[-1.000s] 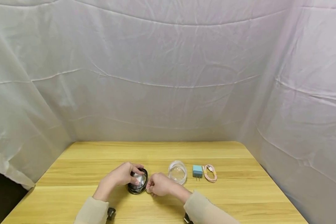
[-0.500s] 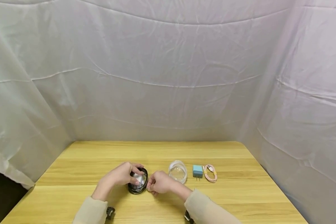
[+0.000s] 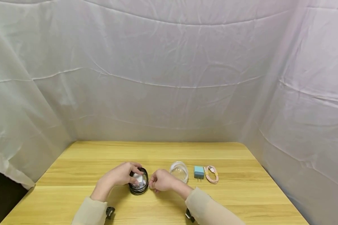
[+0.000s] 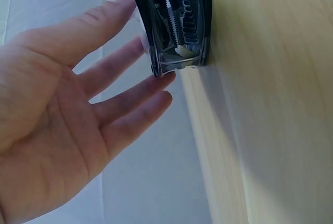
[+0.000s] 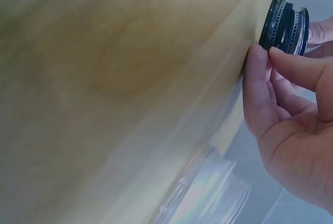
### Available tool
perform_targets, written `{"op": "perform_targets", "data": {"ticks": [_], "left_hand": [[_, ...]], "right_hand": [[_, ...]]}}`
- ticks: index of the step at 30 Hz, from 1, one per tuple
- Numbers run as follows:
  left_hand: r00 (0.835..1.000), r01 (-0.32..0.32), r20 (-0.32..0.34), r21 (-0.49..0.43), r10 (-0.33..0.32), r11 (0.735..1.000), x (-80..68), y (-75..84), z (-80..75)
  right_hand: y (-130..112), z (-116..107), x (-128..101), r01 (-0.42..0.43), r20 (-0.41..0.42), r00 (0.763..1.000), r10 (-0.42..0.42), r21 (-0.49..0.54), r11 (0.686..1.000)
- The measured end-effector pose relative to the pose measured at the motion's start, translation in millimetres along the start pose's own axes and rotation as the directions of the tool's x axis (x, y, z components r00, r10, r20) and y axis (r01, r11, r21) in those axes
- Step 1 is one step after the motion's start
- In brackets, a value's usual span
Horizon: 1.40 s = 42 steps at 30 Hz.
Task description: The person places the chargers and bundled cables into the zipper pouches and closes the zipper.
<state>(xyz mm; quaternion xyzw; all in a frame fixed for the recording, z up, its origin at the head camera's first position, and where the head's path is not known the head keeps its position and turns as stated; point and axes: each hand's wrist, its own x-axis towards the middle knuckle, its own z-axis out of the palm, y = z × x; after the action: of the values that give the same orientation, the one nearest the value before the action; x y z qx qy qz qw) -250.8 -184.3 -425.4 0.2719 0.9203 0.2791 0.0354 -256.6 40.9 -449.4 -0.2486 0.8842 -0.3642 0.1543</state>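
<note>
A round black-rimmed case [image 3: 139, 184] stands on the wooden table, with a clear face and a pale piece behind it. In the left wrist view, toothed black strips and a thin ribbed cord [image 4: 174, 23] show inside its transparent side wall. My left hand [image 3: 124, 175] holds this case from above, thumb and fingers spread over its face. At its right edge is my right hand [image 3: 161, 180]. Its thumb and forefinger meet at the rim, pinching a tiny pale bit too small to identify. The other right fingers curl inward.
A clear round container [image 3: 179, 171] stands just beyond my right hand. Right of it lie a blue plug adapter [image 3: 198, 172] with metal prongs and a coiled pink cable [image 3: 212, 174]. Pale curtains [image 3: 163, 103] surround the table [image 3: 242, 187].
My right hand has shifted slightly up and to the right along the case's edge. The left hand keeps its hold, and the case has barely moved.
</note>
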Motion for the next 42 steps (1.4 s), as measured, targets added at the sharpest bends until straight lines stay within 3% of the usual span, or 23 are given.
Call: {"op": "perform_targets", "data": {"ticks": [7,14,20,42], "left_hand": [[1.0,-0.023,-0.017,0.012,0.023,1.0,1.6,-2.4,0.8],[0.995,-0.102,0.0,0.006,0.102,0.995,5.8,-4.9,3.5],[0.997,-0.077,0.009,-0.04,0.078,0.996,6.5,-5.9,4.7],[0.997,-0.078,-0.007,0.031,0.078,0.996,4.9,-5.1,6.2]], "right_hand": [[0.8,-1.3,2.5,0.008,-0.014,1.0,-0.008,-0.034,0.999],[2.9,-3.1,4.5,-0.005,-0.025,1.0,0.004,-0.02,1.0],[3.7,-5.6,7.5,-0.012,-0.046,0.999,0.012,-0.011,1.0],[3.8,-4.3,21.6,-0.024,-0.076,0.997,0.019,-0.066,0.998]]}}
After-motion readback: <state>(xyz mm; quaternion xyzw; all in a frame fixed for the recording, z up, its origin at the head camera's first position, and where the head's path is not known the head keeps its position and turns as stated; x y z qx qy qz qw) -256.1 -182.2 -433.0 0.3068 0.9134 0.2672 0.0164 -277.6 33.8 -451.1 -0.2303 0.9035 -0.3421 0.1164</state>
